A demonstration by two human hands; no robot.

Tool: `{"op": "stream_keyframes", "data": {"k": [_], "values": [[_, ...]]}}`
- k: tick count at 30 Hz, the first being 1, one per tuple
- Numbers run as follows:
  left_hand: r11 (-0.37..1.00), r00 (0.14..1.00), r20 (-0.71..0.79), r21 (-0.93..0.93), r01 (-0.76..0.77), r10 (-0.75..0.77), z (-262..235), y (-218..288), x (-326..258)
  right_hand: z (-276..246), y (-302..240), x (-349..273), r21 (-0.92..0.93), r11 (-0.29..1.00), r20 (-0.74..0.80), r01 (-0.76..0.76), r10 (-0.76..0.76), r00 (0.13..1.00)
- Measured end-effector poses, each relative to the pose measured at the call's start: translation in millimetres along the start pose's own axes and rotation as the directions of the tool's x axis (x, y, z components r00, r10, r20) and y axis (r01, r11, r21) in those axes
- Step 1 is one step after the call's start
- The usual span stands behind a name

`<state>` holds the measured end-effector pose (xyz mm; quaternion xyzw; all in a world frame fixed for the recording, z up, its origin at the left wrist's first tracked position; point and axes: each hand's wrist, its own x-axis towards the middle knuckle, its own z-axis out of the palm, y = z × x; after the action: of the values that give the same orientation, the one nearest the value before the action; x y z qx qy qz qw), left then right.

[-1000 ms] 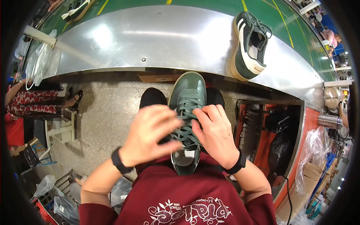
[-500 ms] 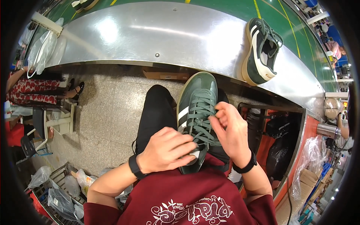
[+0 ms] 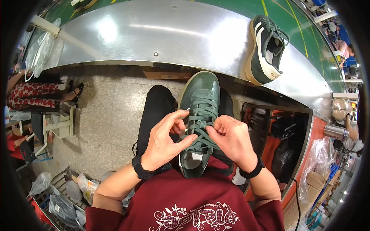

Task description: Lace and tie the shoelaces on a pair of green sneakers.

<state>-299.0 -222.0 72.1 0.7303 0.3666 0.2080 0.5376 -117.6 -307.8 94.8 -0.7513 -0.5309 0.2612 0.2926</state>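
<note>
A dark green sneaker (image 3: 212, 82) with white side stripes rests on my lap, its toe pointing away from me. Green shoelaces (image 3: 203, 111) cross its front and lie in loose loops near the ankle opening. At the left side of the lacing, my left hand (image 3: 163, 139) has its thumb and forefinger apart, the other fingers curled, the thumb tip near the lower laces. My right hand (image 3: 234, 141) is at the right side, thumb and forefinger drawn together on the shoelace by the upper eyelets. The fingertips partly hide the lace there.
A matching sneaker (image 3: 266, 54) stands on the metal bench (image 3: 154, 38) ahead. To the right is an orange-sided cabinet (image 3: 308, 144) holding black bags. A wire basket of plastic bags (image 3: 63, 206) sits at lower left. Another person's patterned clothing (image 3: 32, 94) shows at far left.
My left hand has moved from across the ankle opening up to the lacing's left side, its thumb and forefinger spreading. My right hand has come inward onto the laces.
</note>
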Motion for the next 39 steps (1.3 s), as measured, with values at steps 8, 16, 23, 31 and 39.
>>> {"op": "stream_keyframes", "data": {"k": [8,16,23,31,39], "values": [[0.998,1.000,-0.003,-0.067,0.007,-0.007,-3.1,2.3,4.7,-14.8,12.9,0.5,0.193,0.956,0.177,-0.219,0.186,0.966],[0.993,0.997,0.024,0.088,-0.077,0.076,2.6,10.8,18.7,-38.9,16.8,2.3,0.359,0.794,0.338,-0.490,0.379,0.861],[0.996,0.925,0.376,0.033,-0.079,0.060,-14.4,9.9,48.7,-17.5,3.1,0.5,0.145,0.988,0.156,-0.052,0.029,0.987],[0.896,0.804,0.557,-0.220,0.385,-0.208,-38.6,18.2,54.4,-6.6,16.6,-12.6,0.326,0.927,0.127,-0.186,0.153,0.980],[0.955,0.968,0.226,0.246,-0.164,0.108,-26.2,9.3,33.4,-3.5,7.1,-17.1,0.210,0.966,-0.072,0.154,-0.142,0.987]]}}
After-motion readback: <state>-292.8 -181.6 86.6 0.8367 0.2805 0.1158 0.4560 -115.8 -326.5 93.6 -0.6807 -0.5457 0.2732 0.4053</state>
